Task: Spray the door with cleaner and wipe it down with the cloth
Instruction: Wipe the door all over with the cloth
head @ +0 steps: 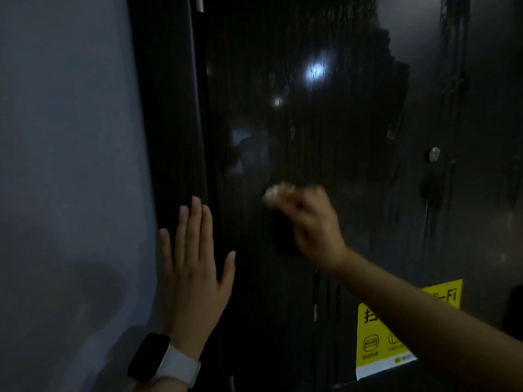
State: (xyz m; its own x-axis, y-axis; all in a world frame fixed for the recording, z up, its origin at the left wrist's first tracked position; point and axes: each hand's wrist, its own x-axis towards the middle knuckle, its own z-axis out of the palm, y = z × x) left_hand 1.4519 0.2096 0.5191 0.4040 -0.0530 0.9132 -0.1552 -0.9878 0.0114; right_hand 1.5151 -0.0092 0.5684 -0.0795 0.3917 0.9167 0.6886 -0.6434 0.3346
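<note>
The dark glossy door (353,123) fills the middle and right of the head view, with wet streaks and runs down its surface. My right hand (314,222) grips a small bunched cloth (273,195), pale at its top and blurred, and holds it against the door around mid-height. My left hand (195,264) lies flat with straight fingers on the dark door frame (169,137) at the door's left edge; a watch with a white strap sits on that wrist. No spray bottle is in view.
A pale grey wall (65,165) stands to the left of the frame. A yellow sticker (379,335) is stuck low on the door, partly behind my right forearm. A small round metal fitting (433,154) sits at the door's right. A hinge piece (199,2) shows at the top.
</note>
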